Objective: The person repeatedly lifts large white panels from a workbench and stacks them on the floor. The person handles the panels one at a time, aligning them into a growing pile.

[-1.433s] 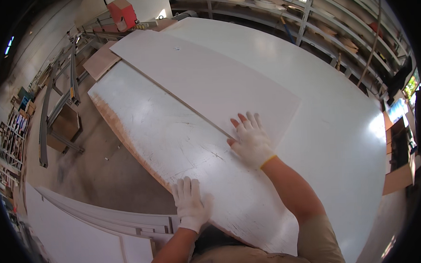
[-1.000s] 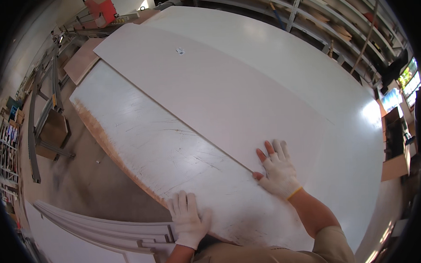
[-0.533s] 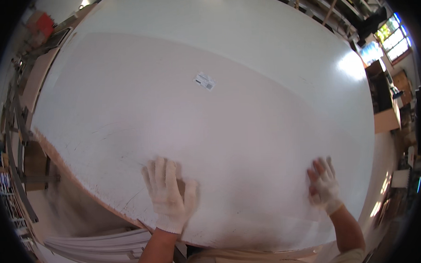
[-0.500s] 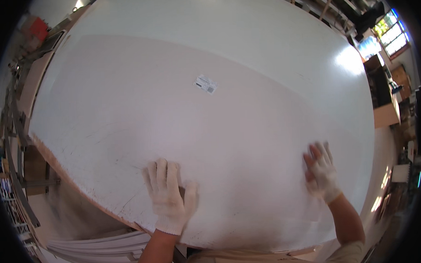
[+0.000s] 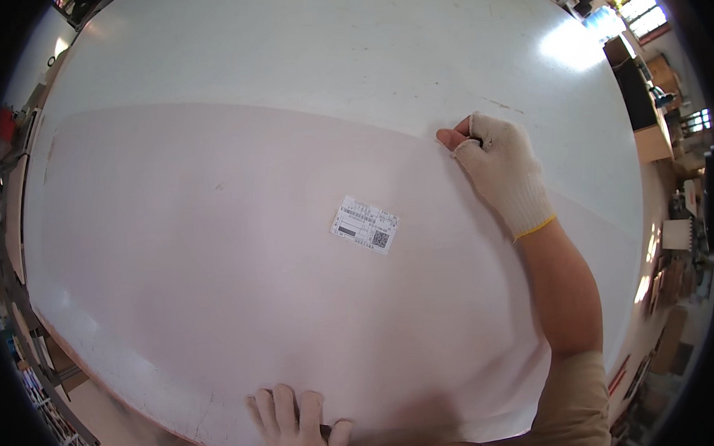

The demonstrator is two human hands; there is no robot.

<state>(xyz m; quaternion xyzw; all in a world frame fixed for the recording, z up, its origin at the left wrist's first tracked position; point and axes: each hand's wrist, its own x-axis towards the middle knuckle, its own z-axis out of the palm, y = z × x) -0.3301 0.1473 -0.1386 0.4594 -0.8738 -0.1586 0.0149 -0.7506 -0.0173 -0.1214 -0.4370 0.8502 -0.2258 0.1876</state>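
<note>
A large pale pink-white panel [image 5: 216, 251] lies flat on a bigger white board [image 5: 328, 59] beneath it. A small white printed label [image 5: 365, 224] sticks near the panel's middle. My right hand [image 5: 496, 163], in a white knit glove with a yellow cuff, reaches across to the panel's far edge, its fingers curled over that edge. My left hand [image 5: 297, 418], also gloved, lies flat with fingers spread on the panel's near edge, right below me. Something small and dark shows beside its thumb; I cannot tell what it is.
The lower board's chipped near-left edge [image 5: 118, 373] juts out past the panel. A wooden cabinet [image 5: 643, 95] and cluttered shelves [image 5: 680, 235] stand at the right. Racks with small items [image 5: 32, 376] line the floor at the left.
The view has moved forward over the panel. My right hand went from lying flat at the near right to the far edge and closed on it. My left hand stayed at the near edge.
</note>
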